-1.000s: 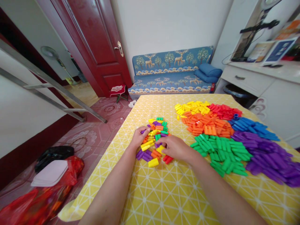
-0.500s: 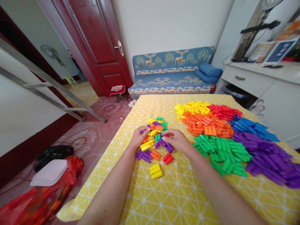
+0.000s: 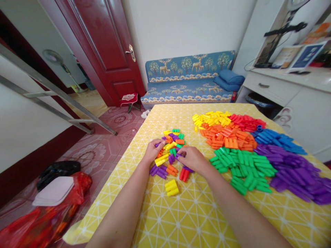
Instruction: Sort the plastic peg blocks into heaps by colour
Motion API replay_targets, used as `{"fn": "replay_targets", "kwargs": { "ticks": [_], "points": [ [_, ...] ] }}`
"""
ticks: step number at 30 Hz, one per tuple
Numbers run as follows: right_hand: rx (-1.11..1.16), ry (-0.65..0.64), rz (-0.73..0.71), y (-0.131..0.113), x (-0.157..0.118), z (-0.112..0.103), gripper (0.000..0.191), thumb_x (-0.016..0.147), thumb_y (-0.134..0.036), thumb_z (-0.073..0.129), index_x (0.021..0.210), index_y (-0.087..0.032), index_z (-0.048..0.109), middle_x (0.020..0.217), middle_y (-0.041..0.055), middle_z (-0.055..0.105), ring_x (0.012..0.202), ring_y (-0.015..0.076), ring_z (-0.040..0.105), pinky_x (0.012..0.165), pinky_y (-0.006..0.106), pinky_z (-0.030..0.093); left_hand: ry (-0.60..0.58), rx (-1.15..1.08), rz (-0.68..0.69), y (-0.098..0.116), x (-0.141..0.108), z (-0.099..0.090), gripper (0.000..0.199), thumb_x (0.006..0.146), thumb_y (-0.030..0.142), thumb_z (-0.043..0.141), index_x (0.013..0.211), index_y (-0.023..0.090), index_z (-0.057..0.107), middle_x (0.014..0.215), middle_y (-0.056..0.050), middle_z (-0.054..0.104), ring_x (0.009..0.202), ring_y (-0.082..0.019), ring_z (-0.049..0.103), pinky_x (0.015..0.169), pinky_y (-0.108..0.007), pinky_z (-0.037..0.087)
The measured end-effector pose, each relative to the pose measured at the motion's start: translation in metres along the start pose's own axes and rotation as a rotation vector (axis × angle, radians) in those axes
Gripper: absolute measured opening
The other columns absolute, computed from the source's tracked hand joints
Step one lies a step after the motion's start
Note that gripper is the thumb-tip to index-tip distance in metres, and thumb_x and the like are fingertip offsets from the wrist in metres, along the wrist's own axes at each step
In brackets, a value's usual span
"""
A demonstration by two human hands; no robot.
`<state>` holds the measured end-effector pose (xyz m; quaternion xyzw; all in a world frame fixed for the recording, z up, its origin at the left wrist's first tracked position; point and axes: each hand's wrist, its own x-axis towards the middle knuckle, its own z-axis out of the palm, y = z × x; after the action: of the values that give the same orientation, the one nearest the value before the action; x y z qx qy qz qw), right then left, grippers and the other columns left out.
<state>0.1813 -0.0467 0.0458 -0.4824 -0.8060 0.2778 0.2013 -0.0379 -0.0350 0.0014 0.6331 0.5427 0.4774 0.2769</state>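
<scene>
My left hand (image 3: 153,151) is at the left side of a small mixed pile of plastic tube-shaped pieces, its thumb and fingers pinched on a purple piece (image 3: 157,145). Across the pile, my right hand (image 3: 192,158) has its fingers closed on another purple piece (image 3: 178,155), partly hidden by the fingertips. Between the hands lie yellow, orange, green and purple pieces. Below my right hand are a red piece (image 3: 184,174) and a purple one touching it. A yellow piece (image 3: 171,187) lies nearer me, and an orange piece (image 3: 171,169) sits beside more purple ones (image 3: 158,171).
Sorted heaps lie on the right of the yellow-clothed table (image 3: 165,227): yellow (image 3: 212,119), red (image 3: 247,123), orange (image 3: 227,136), blue (image 3: 279,140), green (image 3: 243,167) and purple (image 3: 297,172). A patterned sofa (image 3: 181,88) stands beyond. Bags (image 3: 57,213) are on the floor at left.
My right hand has shifted slightly down among the purple pieces. The red piece has turned, and a purple piece now lies against it. My left hand has stayed almost still.
</scene>
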Motion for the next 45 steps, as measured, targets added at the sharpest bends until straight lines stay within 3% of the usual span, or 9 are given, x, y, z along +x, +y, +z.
{"fn": "replay_targets", "kwargs": {
  "ticks": [3, 6, 10, 16, 28, 35, 40, 42, 45],
  "points": [
    [0.435, 0.246, 0.062, 0.018, 0.009, -0.022, 0.018, 0.07, -0.03, 0.064, 0.08, -0.017, 0.07, 0.069, 0.0014, 0.068, 0.06, 0.0131, 0.059, 0.055, 0.022, 0.043, 0.002, 0.003, -0.003, 0.001, 0.0, 0.0, 0.032, 0.083, 0.043, 0.06, 0.089, 0.015, 0.074, 0.088, -0.007, 0.071, 0.085, -0.019, 0.063, 0.079, -0.028, 0.046],
    [0.872, 0.791, 0.129, 0.036, 0.012, -0.054, 0.026, 0.067, -0.032, 0.067, 0.087, -0.016, 0.066, 0.066, -0.0014, 0.065, 0.054, 0.0102, 0.057, 0.05, 0.02, 0.042, 0.005, 0.011, 0.007, 0.003, 0.0, 0.0, 0.032, 0.083, 0.043, 0.06, 0.088, 0.015, 0.074, 0.087, -0.007, 0.07, 0.083, -0.019, 0.063, 0.079, -0.028, 0.046],
    [1.222, 1.492, -0.058, 0.059, 0.007, -0.094, 0.012, 0.075, -0.023, 0.054, 0.086, -0.018, 0.055, 0.072, -0.0026, 0.06, 0.061, 0.0083, 0.061, 0.059, 0.021, 0.047, 0.006, 0.003, 0.007, 0.004, 0.0, 0.0, 0.032, 0.082, 0.044, 0.06, 0.088, 0.015, 0.074, 0.086, -0.007, 0.07, 0.083, -0.019, 0.062, 0.08, -0.029, 0.046],
    [1.34, 1.794, -0.064, 0.084, -0.01, -0.125, 0.023, 0.089, -0.034, 0.034, 0.106, -0.023, 0.045, 0.128, 0.0099, 0.05, 0.093, 0.0148, 0.067, 0.082, 0.036, 0.048, -0.029, -0.019, 0.0, 0.003, 0.001, 0.0, 0.034, 0.083, 0.045, 0.059, 0.089, 0.015, 0.074, 0.092, -0.008, 0.071, 0.089, -0.021, 0.062, 0.085, -0.031, 0.046],
    [1.412, 1.726, -0.116, 0.095, -0.031, -0.142, 0.042, 0.094, -0.045, 0.025, 0.114, -0.028, 0.058, 0.152, 0.0007, 0.028, 0.119, 0.0121, 0.055, 0.099, 0.034, 0.039, 0.009, -0.026, -0.016, 0.001, 0.0, 0.001, 0.034, 0.081, 0.046, 0.061, 0.089, 0.016, 0.075, 0.089, -0.007, 0.071, 0.085, -0.02, 0.063, 0.081, -0.03, 0.047],
    [1.337, 1.631, -0.082, 0.093, -0.038, -0.144, 0.055, 0.092, -0.053, 0.016, 0.115, -0.031, 0.061, 0.156, -0.0005, 0.021, 0.122, 0.0138, 0.053, 0.089, 0.037, 0.042, 0.005, -0.012, -0.006, 0.004, -0.001, -0.001, 0.033, 0.082, 0.044, 0.06, 0.089, 0.016, 0.075, 0.089, -0.008, 0.07, 0.085, -0.02, 0.063, 0.081, -0.03, 0.046],
    [1.194, 1.536, 0.02, 0.063, -0.019, -0.127, 0.041, 0.091, -0.044, 0.027, 0.111, -0.027, 0.059, 0.132, 0.0053, 0.056, 0.101, 0.0147, 0.064, 0.072, 0.033, 0.047, 0.006, -0.005, -0.001, 0.005, 0.0, -0.001, 0.033, 0.082, 0.045, 0.06, 0.088, 0.016, 0.075, 0.087, -0.007, 0.07, 0.083, -0.019, 0.062, 0.079, -0.029, 0.047],
    [1.089, 1.356, 0.028, 0.041, -0.008, -0.102, 0.031, 0.084, -0.038, 0.046, 0.106, -0.022, 0.06, 0.103, 0.0054, 0.069, 0.078, 0.0138, 0.065, 0.061, 0.026, 0.044, 0.003, -0.006, -0.002, 0.005, 0.0, -0.001, 0.033, 0.082, 0.045, 0.06, 0.088, 0.016, 0.075, 0.087, -0.007, 0.071, 0.083, -0.019, 0.063, 0.079, -0.029, 0.047],
    [0.769, 0.658, -0.06, 0.008, -0.001, -0.043, 0.025, 0.075, -0.035, 0.06, 0.097, -0.022, 0.065, 0.083, 0.0011, 0.069, 0.06, 0.0116, 0.059, 0.055, 0.024, 0.042, -0.001, -0.009, -0.002, 0.005, 0.0, -0.001, 0.033, 0.082, 0.045, 0.06, 0.088, 0.016, 0.075, 0.088, -0.007, 0.071, 0.084, -0.02, 0.063, 0.08, -0.029, 0.047]
  ]
}}
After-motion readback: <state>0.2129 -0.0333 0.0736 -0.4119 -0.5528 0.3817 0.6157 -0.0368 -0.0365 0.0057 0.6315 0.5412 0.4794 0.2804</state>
